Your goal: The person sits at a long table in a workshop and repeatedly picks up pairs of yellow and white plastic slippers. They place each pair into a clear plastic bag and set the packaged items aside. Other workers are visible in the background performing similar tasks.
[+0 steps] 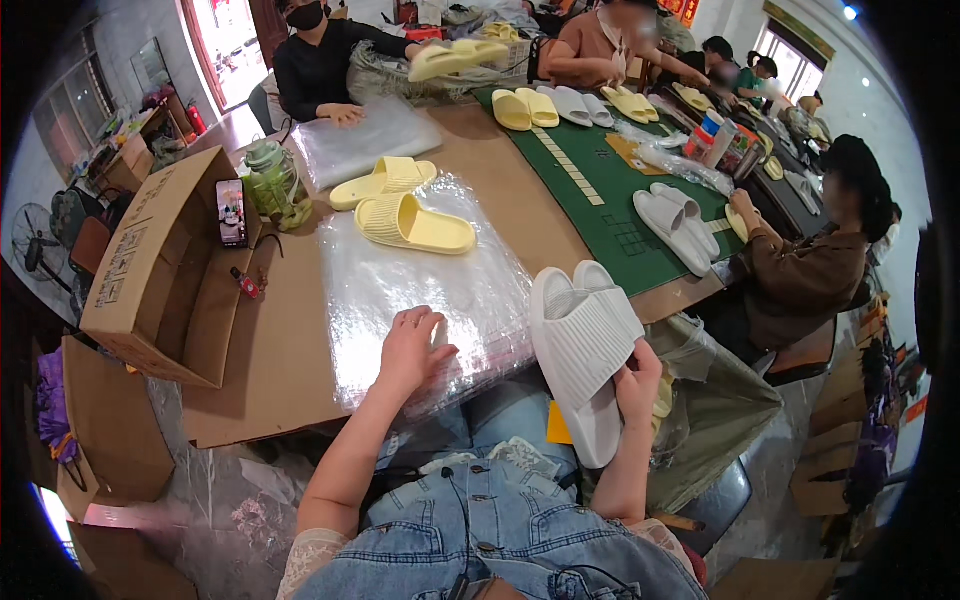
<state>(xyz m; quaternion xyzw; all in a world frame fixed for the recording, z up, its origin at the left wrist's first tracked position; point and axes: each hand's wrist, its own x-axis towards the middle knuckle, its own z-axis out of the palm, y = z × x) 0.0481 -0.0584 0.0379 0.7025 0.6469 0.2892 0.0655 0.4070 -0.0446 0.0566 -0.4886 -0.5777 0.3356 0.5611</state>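
My right hand (640,384) grips a pair of white slide slippers (582,350) at the table's front edge. The two slippers are held together, soles mostly hidden, ribbed straps showing. On the stack of clear plastic bags (360,320) in front of me rests my left hand (408,352), its fingers apart and nothing in them. Farther up on the same stack lie two pale yellow slippers: a nearer one (418,224) with its toe to the left, and another (385,181) just behind it.
At left, an open cardboard box (165,270) stands beside a phone (231,212) and a green jar (270,175). Several slippers sit on the green mat (560,200). A co-worker across the table holds yellow slippers (456,59). A plastic-lined sack (715,420) is by my right arm.
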